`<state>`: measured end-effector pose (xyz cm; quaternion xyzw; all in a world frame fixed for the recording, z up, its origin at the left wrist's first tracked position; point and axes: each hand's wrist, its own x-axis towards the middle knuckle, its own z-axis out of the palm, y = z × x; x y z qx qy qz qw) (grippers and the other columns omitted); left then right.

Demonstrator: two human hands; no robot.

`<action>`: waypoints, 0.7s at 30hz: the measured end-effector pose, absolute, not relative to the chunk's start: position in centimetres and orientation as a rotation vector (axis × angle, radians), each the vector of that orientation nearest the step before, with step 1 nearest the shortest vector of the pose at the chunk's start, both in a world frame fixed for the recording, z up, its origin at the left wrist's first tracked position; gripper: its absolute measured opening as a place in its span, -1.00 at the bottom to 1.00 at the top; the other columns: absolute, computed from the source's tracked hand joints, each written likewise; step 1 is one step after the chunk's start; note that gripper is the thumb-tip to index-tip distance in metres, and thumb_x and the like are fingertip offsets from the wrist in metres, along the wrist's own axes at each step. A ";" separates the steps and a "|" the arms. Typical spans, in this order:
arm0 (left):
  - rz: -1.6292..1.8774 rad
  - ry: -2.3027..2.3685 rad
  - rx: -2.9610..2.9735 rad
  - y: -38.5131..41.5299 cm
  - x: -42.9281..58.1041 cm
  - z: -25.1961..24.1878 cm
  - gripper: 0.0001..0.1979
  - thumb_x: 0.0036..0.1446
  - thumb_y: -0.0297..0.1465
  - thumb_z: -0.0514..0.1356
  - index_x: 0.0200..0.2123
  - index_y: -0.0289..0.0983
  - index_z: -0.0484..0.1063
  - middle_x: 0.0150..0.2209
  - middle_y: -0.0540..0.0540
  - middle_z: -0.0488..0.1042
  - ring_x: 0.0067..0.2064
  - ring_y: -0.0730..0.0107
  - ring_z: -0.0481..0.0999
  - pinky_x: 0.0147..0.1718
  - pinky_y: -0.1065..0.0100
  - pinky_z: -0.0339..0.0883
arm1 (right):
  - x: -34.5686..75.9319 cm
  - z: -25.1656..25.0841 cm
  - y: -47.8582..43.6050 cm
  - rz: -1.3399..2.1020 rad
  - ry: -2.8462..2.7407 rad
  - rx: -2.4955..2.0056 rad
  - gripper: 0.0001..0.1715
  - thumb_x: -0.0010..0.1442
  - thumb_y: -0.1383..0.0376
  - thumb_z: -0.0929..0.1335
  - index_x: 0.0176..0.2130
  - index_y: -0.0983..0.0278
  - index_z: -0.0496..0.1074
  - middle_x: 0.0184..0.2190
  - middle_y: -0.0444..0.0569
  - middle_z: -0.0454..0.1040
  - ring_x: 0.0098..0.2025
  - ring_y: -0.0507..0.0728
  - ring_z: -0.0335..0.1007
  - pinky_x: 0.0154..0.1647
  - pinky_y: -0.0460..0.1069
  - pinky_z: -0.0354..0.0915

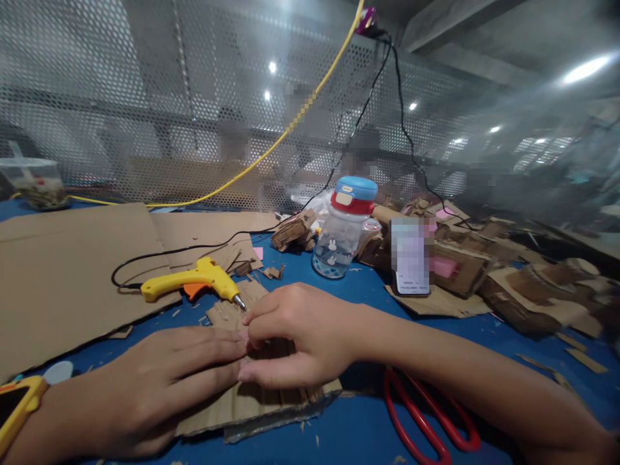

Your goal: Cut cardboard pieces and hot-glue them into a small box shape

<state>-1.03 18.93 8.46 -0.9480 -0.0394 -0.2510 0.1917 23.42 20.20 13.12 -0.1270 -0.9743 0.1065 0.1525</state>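
A: Hands first: how are yours lying?

B: Your left hand [159,381] is lying flat, palm down, fingers stretched out and pressing on the corrugated cardboard piece [256,394] on the blue table [368,433]. Your right hand [298,336] is reaching across from the right, curled over, with thumb and fingertips pinching the same piece where it is meeting your left fingertips. So the left is pressing with nothing clenched, and the right is grasping cardboard.

A: And where is that piece sitting?

B: Take the yellow glue gun [194,281] as your mark: the piece is lying just in front of the gun's nozzle, towards you.

A: Any containers?

B: Two are showing. One clear bottle [341,232] with a blue and red cap is standing upright beyond and to the right of the gun; I cannot tell what is in it. One clear lidded tub [31,181] is sitting far to the gun's left, holding something brownish.

A: Counts?

B: One gun, one pair of red scissors [426,420] lying to the gun's right and nearer you, beneath your right forearm, one phone [411,258] standing right of the bottle, and two large cardboard sheets [72,271] lying under and behind the gun.
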 end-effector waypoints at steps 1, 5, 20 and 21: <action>-0.706 -0.114 -2.661 18.9 -1.1 8.5 -0.48 -0.06 -0.54 0.01 0.00 -0.29 0.45 -0.02 -0.12 0.60 0.13 0.38 0.49 -0.01 0.40 0.48 | 23.4 13.1 20.2 0.304 -2.798 -0.366 -0.67 0.28 0.15 0.33 -0.38 0.33 0.47 -0.40 0.00 0.56 -0.35 0.07 0.46 -0.34 -0.09 0.26; -0.710 -0.093 -2.648 18.9 -0.9 8.7 -0.48 -0.09 -0.55 -0.01 -0.02 -0.30 0.45 -0.04 -0.13 0.61 0.09 0.38 0.53 -0.04 0.41 0.50 | 23.5 13.2 20.1 0.303 -2.811 -0.380 -0.66 0.29 0.15 0.32 -0.39 0.34 0.47 -0.40 0.01 0.56 -0.34 0.07 0.46 -0.33 -0.09 0.26; -0.692 -0.100 -2.637 19.0 -0.9 8.5 -0.46 -0.11 -0.56 0.00 -0.02 -0.31 0.47 -0.04 -0.13 0.61 0.12 0.40 0.48 -0.03 0.42 0.49 | 23.4 13.2 20.2 0.301 -2.807 -0.387 -0.68 0.27 0.16 0.33 -0.40 0.34 0.47 -0.40 0.01 0.57 -0.33 0.07 0.47 -0.33 -0.09 0.26; -0.685 -0.099 -2.637 19.0 -1.0 8.4 -0.46 -0.11 -0.56 0.00 -0.01 -0.30 0.46 -0.04 -0.13 0.61 0.13 0.40 0.47 -0.03 0.42 0.49 | 23.4 13.2 20.2 0.302 -2.809 -0.386 -0.68 0.27 0.16 0.33 -0.40 0.33 0.47 -0.40 0.01 0.57 -0.33 0.07 0.47 -0.33 -0.09 0.26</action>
